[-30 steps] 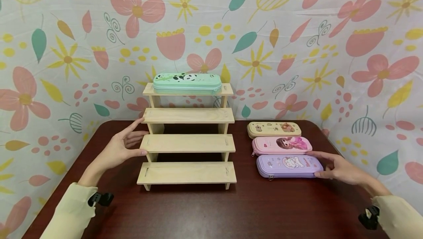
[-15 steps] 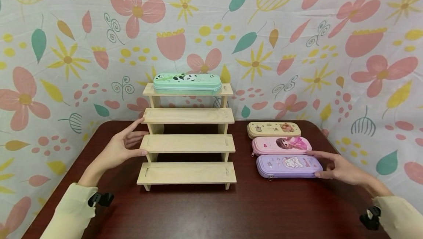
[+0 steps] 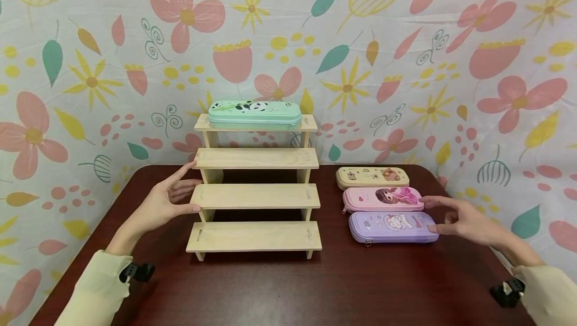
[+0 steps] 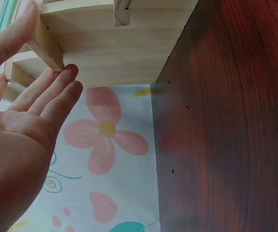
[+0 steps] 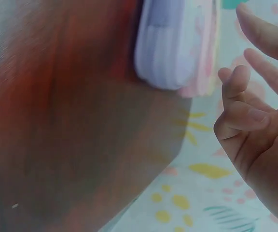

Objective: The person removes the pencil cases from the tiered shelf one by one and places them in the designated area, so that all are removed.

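My left hand (image 3: 160, 203) touches the left end of a four-step wooden display rack (image 3: 254, 197). In the left wrist view its thumb and straight fingers bracket the end of one shelf board (image 4: 46, 47). On the top step lies a mint-green pencil case (image 3: 254, 114) with pandas. My right hand (image 3: 464, 221) hovers by the right ends of a pink pencil case (image 3: 383, 199) with a doll print and a lilac pencil case (image 3: 392, 227) with a rabbit. In the right wrist view the thumb and fingers stand apart, holding nothing.
Behind the pink case lies a cream pencil case (image 3: 371, 177), the farthest of the row. Everything stands on a dark red-brown table (image 3: 279, 286) against a flower-printed cloth (image 3: 396, 25). A black wrist camera (image 3: 137, 272) sits on each sleeve.
My right hand has risen slightly, and its index finger has shifted from beside the lilac case to the pink case's end. The left hand stays at the rack, and the cases lie as before.
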The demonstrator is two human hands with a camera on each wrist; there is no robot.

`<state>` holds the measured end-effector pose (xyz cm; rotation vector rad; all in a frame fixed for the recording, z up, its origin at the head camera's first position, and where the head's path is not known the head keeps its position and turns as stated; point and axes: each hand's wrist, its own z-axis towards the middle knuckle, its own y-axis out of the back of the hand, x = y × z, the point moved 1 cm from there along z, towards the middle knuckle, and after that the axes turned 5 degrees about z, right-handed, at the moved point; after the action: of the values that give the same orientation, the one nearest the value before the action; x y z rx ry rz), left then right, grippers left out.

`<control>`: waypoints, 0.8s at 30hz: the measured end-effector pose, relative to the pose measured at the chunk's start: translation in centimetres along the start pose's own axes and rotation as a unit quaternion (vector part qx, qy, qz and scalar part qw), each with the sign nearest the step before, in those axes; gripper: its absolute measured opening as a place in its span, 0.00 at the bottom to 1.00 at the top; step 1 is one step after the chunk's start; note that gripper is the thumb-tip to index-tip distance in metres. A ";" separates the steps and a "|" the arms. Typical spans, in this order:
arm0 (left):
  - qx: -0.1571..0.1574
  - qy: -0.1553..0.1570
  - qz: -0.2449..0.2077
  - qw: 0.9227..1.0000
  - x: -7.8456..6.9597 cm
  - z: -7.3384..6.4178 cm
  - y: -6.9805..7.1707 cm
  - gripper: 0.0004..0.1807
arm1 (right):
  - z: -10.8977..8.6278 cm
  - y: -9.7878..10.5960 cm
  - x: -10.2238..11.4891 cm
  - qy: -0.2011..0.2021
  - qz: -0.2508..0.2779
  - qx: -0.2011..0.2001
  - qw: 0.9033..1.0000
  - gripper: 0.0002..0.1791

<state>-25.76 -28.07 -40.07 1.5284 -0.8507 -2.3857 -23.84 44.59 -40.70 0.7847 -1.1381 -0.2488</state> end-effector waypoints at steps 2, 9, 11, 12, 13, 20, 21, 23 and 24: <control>0.000 -0.001 -0.001 1.000 0.0 0.0 0.0 0.59 | 0.6 -0.1 0.7 0.010 -0.005 -0.002 1.000 0.35; 0.001 -0.004 -0.006 1.000 0.0 0.0 0.0 0.59 | 3.2 -0.6 4.1 0.040 -0.024 0.002 0.999 0.33; 0.002 -0.004 -0.006 1.000 0.0 0.0 0.0 0.59 | 4.1 -0.7 5.1 0.052 -0.031 0.001 0.998 0.32; 0.002 -0.005 -0.006 1.000 0.0 0.0 0.0 0.59 | 4.5 -0.8 5.7 0.055 -0.031 0.002 0.998 0.32; 0.003 -0.004 -0.006 1.000 0.1 0.1 0.0 0.59 | 5.0 -0.9 6.2 0.060 -0.032 0.003 0.998 0.33; 0.003 0.005 -0.003 1.000 0.1 0.1 0.0 0.59 | 8.6 -2.0 9.4 0.051 -0.028 0.011 0.998 0.32; 0.003 0.005 -0.003 1.000 0.1 0.0 0.0 0.59 | 9.1 -2.1 9.8 0.049 -0.026 0.011 0.998 0.31; 0.003 0.003 -0.004 1.000 0.1 0.0 0.0 0.59 | 10.2 -2.5 10.7 0.046 -0.020 0.014 0.999 0.31; 0.003 0.002 -0.004 1.000 0.1 0.0 0.0 0.59 | 10.8 -2.7 11.2 0.048 -0.017 0.015 0.999 0.31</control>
<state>-25.83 -28.10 -40.12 1.5406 -0.8521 -2.3875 -28.06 31.87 -32.42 0.8340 -1.0412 -0.2211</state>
